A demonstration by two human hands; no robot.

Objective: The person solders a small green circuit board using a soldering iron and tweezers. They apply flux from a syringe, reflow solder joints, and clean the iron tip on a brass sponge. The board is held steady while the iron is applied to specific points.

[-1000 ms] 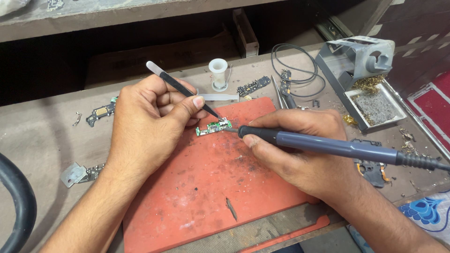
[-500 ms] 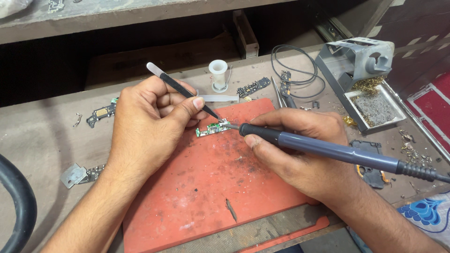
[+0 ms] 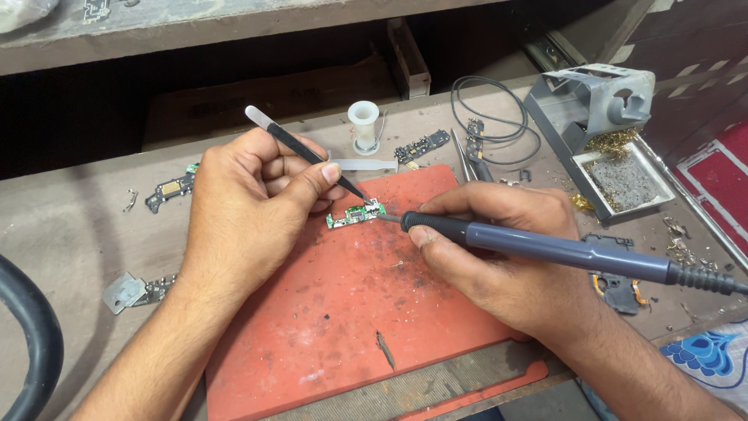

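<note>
Dusty grey counter (image 3: 70,234) carries a red mat (image 3: 351,312) before me. My left hand (image 3: 241,210) pinches black tweezers (image 3: 308,152), tips on a small green board (image 3: 356,214) at the mat's 12 o'clock. My right hand (image 3: 506,249) grips a soldering iron (image 3: 545,249), tip touching the board's 3 o'clock end. An iron stand (image 3: 600,117) sits at 2 o'clock.

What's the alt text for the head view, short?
A left hand presses black tweezers onto a small green circuit board on a red mat, while the right hand brings a grey soldering iron to the board's right end. A solder spool and iron stand sit behind.
</note>
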